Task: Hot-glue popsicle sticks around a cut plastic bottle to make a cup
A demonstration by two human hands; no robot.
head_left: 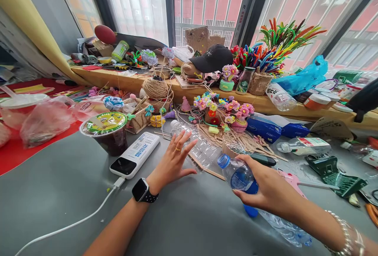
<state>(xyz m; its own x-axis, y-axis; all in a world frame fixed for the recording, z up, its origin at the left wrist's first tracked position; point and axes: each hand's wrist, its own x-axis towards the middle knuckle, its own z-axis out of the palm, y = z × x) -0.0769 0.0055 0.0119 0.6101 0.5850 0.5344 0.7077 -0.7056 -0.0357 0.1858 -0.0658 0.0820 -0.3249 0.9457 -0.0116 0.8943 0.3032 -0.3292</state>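
Note:
My right hand [260, 183] is wrapped round a clear plastic bottle [238, 175] with a blue neck ring, no cap on it and a blue label. The bottle tilts to the left; my hand hides part of it. My left hand [174, 157] is open, fingers spread, and holds nothing. Just beyond its fingertips lies a larger clear plastic bottle [203, 151] on its side. Whether the fingers touch that bottle I cannot tell. Under my right forearm lies another clear bottle [285, 226], with a blue cap [251, 210] near it.
Left of my left hand are a white power bank [137, 153] with a cable and a lidded drink cup [104, 134]. Wooden sticks [218, 136], pink scissors [291, 179] and a cut green plastic piece [336, 175] lie about. Craft flowers [236, 112] stand below the crowded windowsill [124, 78].

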